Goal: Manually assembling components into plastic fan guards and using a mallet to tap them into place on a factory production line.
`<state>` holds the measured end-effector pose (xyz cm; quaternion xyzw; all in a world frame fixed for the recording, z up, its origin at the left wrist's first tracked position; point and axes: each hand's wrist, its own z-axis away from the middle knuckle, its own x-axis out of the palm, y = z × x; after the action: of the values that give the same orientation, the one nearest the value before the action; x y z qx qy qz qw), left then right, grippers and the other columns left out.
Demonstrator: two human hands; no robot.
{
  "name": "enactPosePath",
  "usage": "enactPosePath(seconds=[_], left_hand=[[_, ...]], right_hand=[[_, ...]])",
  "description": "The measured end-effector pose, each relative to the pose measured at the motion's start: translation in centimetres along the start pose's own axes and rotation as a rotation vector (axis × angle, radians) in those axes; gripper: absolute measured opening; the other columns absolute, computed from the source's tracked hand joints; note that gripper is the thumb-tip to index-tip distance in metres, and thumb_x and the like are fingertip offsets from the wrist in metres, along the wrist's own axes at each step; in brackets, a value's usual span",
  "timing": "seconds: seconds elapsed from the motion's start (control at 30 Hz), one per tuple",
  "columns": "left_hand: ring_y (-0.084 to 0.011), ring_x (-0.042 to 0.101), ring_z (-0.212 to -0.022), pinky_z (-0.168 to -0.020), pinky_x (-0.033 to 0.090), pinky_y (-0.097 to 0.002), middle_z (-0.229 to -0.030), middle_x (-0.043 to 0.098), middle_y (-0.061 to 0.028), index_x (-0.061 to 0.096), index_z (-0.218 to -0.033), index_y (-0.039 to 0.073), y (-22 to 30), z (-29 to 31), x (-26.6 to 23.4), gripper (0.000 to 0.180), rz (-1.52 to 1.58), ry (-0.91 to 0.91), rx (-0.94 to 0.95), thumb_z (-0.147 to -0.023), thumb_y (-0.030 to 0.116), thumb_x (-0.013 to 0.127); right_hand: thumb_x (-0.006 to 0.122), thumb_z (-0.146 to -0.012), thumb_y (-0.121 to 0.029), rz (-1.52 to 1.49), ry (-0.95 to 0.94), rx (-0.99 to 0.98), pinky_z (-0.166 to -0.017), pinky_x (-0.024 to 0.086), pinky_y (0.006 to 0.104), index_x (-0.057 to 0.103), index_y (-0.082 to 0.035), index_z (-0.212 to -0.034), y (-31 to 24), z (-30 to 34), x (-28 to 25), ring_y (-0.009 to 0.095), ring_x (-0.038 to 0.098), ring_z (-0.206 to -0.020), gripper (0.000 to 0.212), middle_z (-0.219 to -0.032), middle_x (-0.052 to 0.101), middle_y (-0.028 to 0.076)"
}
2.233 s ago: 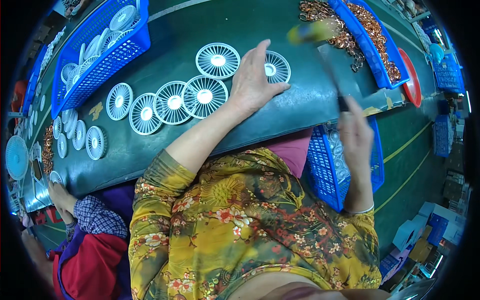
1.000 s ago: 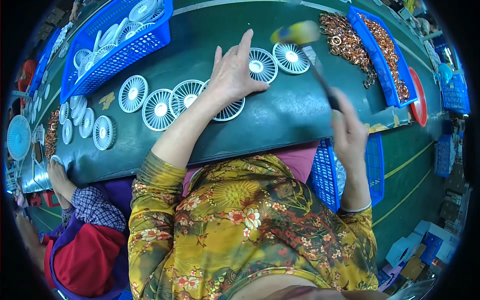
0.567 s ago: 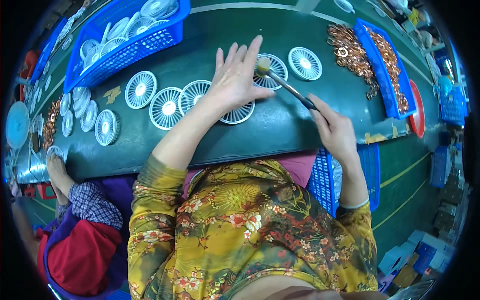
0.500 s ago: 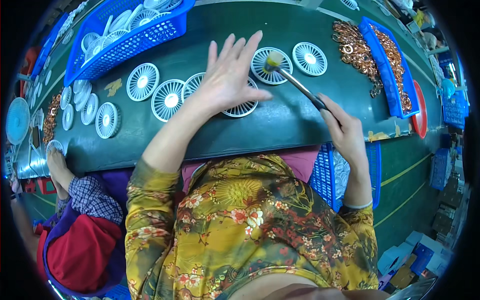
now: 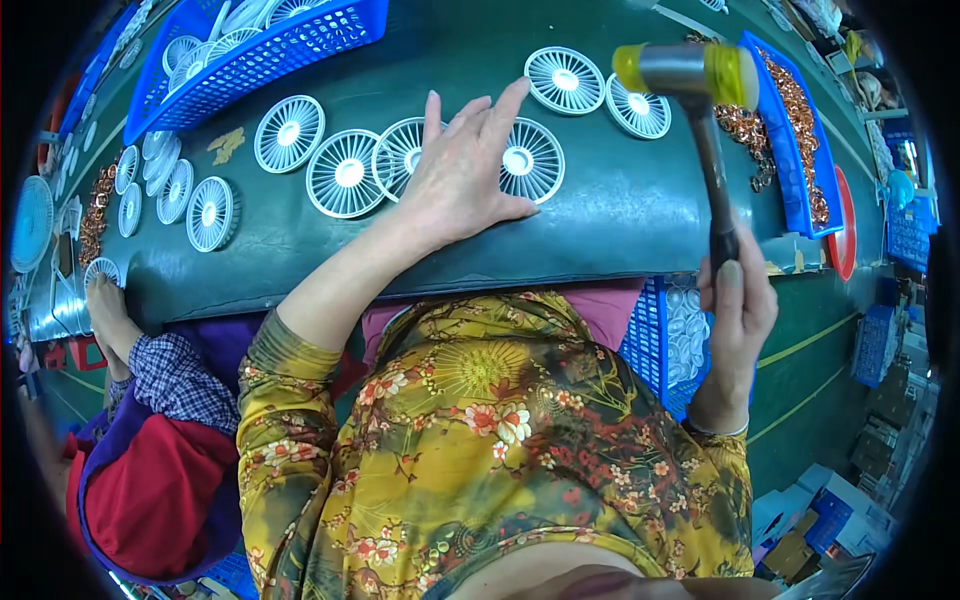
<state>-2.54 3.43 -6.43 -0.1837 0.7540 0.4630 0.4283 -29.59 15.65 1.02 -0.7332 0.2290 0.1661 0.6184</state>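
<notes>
Six white spoked discs [image 5: 290, 133] lie in a ragged row on the green table [image 5: 430, 45], all to the left of the blue ring tray [image 5: 793, 185]. The left hand [image 5: 455, 185], well left of the ring tray, has its fingers spread apart beside and partly over one disc [image 5: 537, 165], its thumb tip at the near rim; whether the fingers press on it, I cannot tell. The right hand [image 5: 742, 300], on the person's side of the ring tray, has its fingers wrapped around the dark handle of a mallet [image 5: 676, 70], whose yellow-ended head is raised just left of the ring tray.

Each disc looks light and stiff, probably plastic, and should slide easily on the smooth top; the thin spokes could snap, so the rim or hub is the safer hold. The mallet is likely head-heavy, best gripped low on the handle.

Half a second ago the mallet head was down at a disc farther left of the ring tray; now it is up and nearer the tray. More of the disc by the left thumb, hub included, shows on the side facing the ring tray
</notes>
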Motion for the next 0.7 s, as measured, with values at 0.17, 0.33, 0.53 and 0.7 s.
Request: enactPosePath(seconds=[0.17,0.33,0.53,0.7], left_hand=[[-0.0376,0.034,-0.135,-0.112,0.01,-0.0616,-0.143,0.038,-0.0213,0.015,-0.15,0.011,0.3,0.1,-0.5,0.116,-0.031,-0.013,0.01,-0.06,0.033,0.085],[-0.038,0.018,-0.142,-0.113,0.007,-0.0595,-0.149,0.033,-0.0171,0.015,-0.151,0.014,-2.9,3.8,-5.1,0.119,-0.274,-0.041,-0.022,-0.058,0.032,0.087],[-0.0325,0.034,-0.136,-0.114,0.008,-0.0581,-0.135,0.047,-0.016,0.016,-0.15,0.014,-3.6,4.7,-4.4,0.115,-0.129,0.064,-0.086,-0.059,0.026,0.085],[-0.0289,0.045,-0.128,-0.113,0.008,-0.0605,-0.139,0.042,-0.0156,0.016,-0.15,0.015,-3.2,4.3,-3.9,0.117,-0.115,0.073,-0.107,-0.058,0.025,0.086]], right_hand=[[0.059,-0.09,-0.008,0.466,-0.285,-0.033,-0.071,0.053,0.039,0.055,-0.011,-0.129,3.5,-1.5,4.4,0.037,0.066,-0.084,0.04,-0.103,0.065,0.023],[0.059,-0.09,-0.007,0.264,-0.203,-0.075,-0.071,0.053,0.0383,0.059,-0.005,-0.124,1.7,-0.4,3.6,0.033,0.069,-0.086,0.034,-0.103,0.066,0.022],[0.062,-0.088,-0.007,0.31,-0.31,-0.167,-0.079,0.054,0.0343,0.061,-0.005,-0.121,1.7,-0.7,5.1,0.032,0.067,-0.097,0.033,-0.112,0.066,0.017],[0.056,-0.088,0.002,0.181,-0.256,-0.187,-0.087,0.051,0.033,0.058,0.001,-0.123,-1.1,-0.9,3.2,0.032,0.065,-0.104,0.035,-0.117,0.064,0.019]])
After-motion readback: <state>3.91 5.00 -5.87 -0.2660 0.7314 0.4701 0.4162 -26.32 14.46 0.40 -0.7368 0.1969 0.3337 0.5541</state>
